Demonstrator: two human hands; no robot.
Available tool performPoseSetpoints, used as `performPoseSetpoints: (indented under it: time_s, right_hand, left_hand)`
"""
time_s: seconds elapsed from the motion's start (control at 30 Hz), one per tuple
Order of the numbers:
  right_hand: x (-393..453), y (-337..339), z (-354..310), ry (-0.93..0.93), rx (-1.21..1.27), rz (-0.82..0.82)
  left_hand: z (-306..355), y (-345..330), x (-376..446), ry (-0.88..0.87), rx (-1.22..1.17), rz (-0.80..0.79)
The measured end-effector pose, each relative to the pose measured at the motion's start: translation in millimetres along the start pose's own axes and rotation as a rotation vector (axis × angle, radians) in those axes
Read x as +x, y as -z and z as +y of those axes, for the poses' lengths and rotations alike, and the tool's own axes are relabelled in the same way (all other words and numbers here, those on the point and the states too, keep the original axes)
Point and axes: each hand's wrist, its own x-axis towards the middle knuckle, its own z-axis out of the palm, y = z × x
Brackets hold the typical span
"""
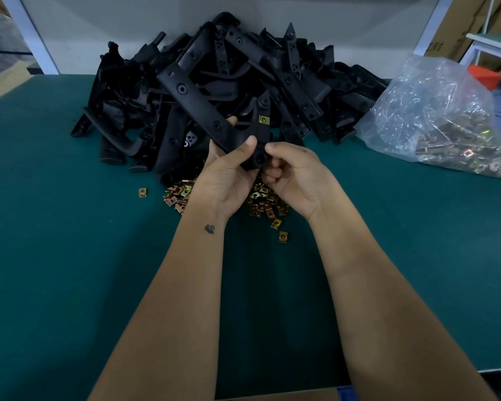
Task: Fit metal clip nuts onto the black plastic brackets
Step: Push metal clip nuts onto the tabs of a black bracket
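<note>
Both hands (229,172) (292,172) are gripping our long black plastic bracket (197,108) above the loose brass-coloured clip nuts (265,202), risking its fitted clip (263,120) slipping off.

A green counter (55,256) spreads under and around the grip. Beyond the grip a white back panel (99,27) rises. Far right of the grip stand brown cardboard boxes (460,27), with a white frame (492,39) and something orange (483,76) beside them.
</note>
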Motion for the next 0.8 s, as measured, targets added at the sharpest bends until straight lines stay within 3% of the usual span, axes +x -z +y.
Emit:
performPoseSetpoints:
  time_s: [0.8]
  right_hand:
    - [0.3,1.3,-1.8,-0.012,-0.066,0.024]
  left_hand:
    - [1.2,0.3,0.5,-0.003,0.14,-0.01]
